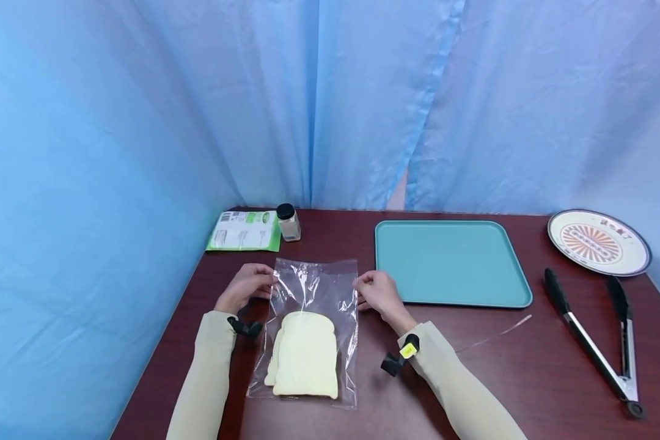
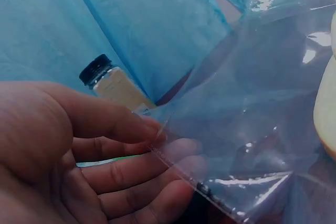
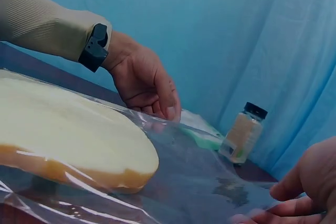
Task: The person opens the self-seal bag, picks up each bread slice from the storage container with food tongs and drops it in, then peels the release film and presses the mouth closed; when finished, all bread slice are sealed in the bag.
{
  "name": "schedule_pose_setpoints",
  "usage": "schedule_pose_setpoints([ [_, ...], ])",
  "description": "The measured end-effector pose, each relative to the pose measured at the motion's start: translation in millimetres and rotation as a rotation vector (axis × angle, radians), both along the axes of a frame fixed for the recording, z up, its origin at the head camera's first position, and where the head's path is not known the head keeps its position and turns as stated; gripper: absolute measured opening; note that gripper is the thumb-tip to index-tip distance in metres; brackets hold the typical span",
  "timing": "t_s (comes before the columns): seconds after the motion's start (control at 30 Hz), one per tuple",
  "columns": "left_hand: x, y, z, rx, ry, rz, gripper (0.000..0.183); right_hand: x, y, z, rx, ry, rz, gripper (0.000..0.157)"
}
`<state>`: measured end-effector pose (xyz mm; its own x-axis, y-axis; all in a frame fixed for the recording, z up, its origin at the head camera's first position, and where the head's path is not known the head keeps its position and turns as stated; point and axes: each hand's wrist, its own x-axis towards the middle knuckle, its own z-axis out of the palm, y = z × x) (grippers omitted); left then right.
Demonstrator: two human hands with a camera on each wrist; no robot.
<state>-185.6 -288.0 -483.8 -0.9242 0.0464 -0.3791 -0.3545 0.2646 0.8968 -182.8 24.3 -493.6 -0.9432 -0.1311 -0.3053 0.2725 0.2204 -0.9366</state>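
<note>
A clear plastic bag (image 1: 313, 287) lies near the front of the table with bread slices (image 1: 306, 357) inside, one overlapping another. My left hand (image 1: 247, 287) pinches the bag's left edge close to its upper end, between thumb and fingers. On the opposite edge, at about the same height, my right hand (image 1: 379, 294) pinches the film. The left wrist view shows the thumb of the left hand (image 2: 121, 150) on the film, with the other fingers behind it. Brown crust runs along the bread's (image 3: 79, 129) side in the right wrist view.
A green-and-white packet (image 1: 244, 231) and a black-capped jar (image 1: 289, 223) stand behind the left hand. Back right is a teal tray (image 1: 451, 263). Farther right are a patterned plate (image 1: 599, 242) and spread tongs (image 1: 599, 354). A thin clear strip (image 1: 497, 336) lies near the right forearm.
</note>
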Motion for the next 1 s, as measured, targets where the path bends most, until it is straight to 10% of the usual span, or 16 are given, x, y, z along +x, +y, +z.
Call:
schedule_pose_setpoints([
  [0.6, -17.8, 6, -10.1, -0.050, 0.006, 0.081, 0.022, -23.3, -6, 0.2, 0.103, 0.057, -0.004, 0.011],
  [1.0, -16.6, -4, -18.2, 0.159, 0.070, 0.073, 0.020, -27.9, 3, -2.3, 0.041, 0.060, 0.026, 0.010],
])
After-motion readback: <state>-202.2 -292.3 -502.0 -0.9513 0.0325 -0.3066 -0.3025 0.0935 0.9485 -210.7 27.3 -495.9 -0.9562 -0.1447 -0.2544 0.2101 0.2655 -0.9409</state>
